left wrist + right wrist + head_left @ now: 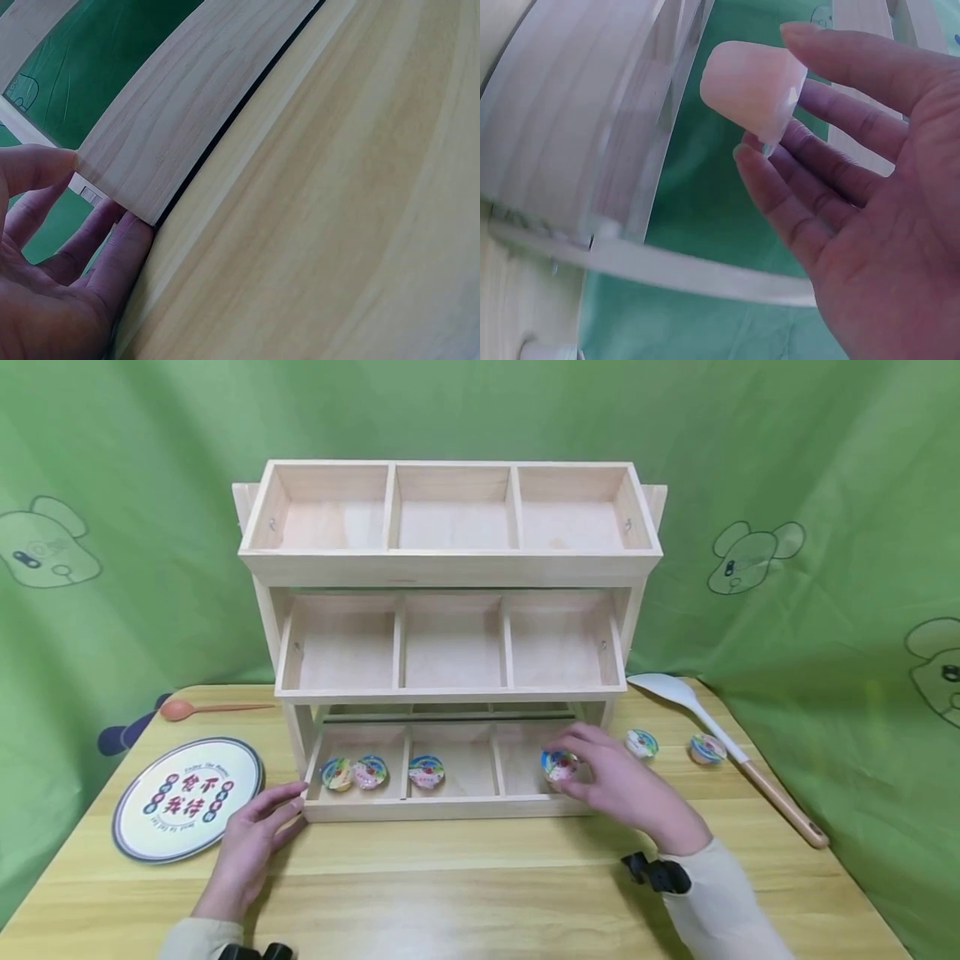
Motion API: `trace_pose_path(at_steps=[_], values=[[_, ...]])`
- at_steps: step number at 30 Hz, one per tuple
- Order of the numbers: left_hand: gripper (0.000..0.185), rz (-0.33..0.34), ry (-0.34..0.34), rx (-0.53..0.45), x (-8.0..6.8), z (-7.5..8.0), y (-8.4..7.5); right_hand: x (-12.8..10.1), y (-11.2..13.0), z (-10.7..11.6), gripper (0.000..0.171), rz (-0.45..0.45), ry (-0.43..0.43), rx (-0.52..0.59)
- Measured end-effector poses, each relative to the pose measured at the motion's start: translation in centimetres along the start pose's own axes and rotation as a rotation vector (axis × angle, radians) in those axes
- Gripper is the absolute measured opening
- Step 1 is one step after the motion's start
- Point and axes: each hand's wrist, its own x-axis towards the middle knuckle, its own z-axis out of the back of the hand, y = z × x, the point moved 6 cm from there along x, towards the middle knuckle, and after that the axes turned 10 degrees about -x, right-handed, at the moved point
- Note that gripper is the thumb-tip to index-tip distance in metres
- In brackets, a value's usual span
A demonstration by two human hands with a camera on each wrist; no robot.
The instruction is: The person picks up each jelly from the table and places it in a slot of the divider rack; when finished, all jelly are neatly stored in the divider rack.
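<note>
My right hand [611, 772] pinches a small pink jelly cup [746, 86] between thumb and fingers, over the right compartment of the wooden rack's bottom tier. The cup's colourful printed lid faces up in the head view. My left hand [251, 835] grips the left front corner of the wooden rack [172, 112], fingers against its end. In the bottom tier's left compartment lie two jelly cups, a yellowish cup [337, 774] and a pink cup [370, 772]. Another jelly cup [426, 772] sits at the left of the middle compartment.
Two more jelly cups, a greenish-lidded cup [641, 743] and a pink-orange cup [707, 748], lie right of the rack beside a white spatula [720, 727] with a wooden handle. A printed plate [240, 760] and an orange spoon [180, 709] lie at the left. Green cloth [750, 443] hangs behind.
</note>
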Motion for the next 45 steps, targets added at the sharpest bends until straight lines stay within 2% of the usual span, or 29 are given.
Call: trace_pose_path(at_steps=[7,17,33,45], values=[[0.041,-0.005,0.005,-0.022,-0.1,0.1,0.1,1.5,1.7,-0.3,0.041,0.032,0.019,-0.038],[0.042,-0.017,0.010,-0.010,-0.1,0.2,-0.2,3.8,3.8,-1.1,0.042,0.040,0.037,0.021],[0.041,-0.015,0.004,-0.017,-0.1,-0.1,-0.1,6.6,5.0,-5.3,0.041,0.043,0.135,0.084],[0.042,-0.011,0.001,-0.021,0.1,0.1,0.1,7.7,5.8,-8.1,0.039,0.123,0.180,0.087]])
